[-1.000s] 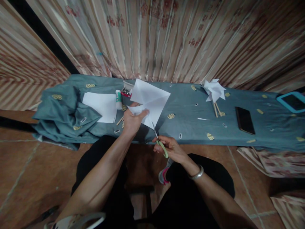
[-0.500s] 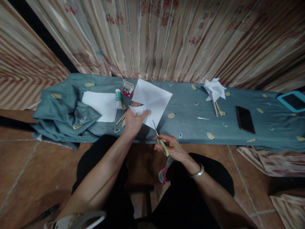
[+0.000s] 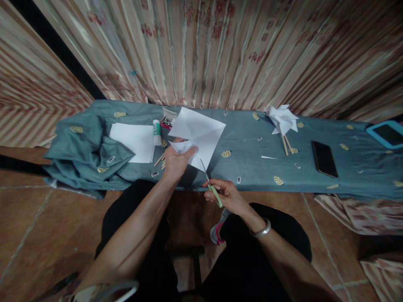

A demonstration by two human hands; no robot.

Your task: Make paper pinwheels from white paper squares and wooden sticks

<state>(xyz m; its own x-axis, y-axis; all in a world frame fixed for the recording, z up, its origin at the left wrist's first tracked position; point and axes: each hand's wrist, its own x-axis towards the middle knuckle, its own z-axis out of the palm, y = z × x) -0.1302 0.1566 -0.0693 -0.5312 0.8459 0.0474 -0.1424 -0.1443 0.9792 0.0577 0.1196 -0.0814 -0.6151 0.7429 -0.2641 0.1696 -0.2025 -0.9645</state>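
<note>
My left hand [image 3: 176, 161] is closed on a white sheet of paper [image 3: 203, 132], thumb on top. A slit divides the paper near that hand, and one flap stands apart from the rest. In my right hand [image 3: 228, 194] are scissors [image 3: 214, 193] with light green handles. Their blades point up and away from me and lie at the paper's near corner. Whether the blades are parted is hard to make out. Several wooden sticks [image 3: 160, 160] lie beside my left hand, partly hidden by it.
On the blue-green cloth [image 3: 242, 130] lie a paper stack [image 3: 135, 140], a glue stick [image 3: 156, 132] and a small red box [image 3: 166, 121] of metal bits. Rightward are folded paper pinwheels [image 3: 281, 119] on sticks, a thin paper scrap [image 3: 268, 157], a phone [image 3: 324, 158] and a blue-framed device [image 3: 387, 134].
The far part of the paper has shifted slightly left, covering more of the red box. Both hands keep their hold, and the scissors stay at the near corner.
</note>
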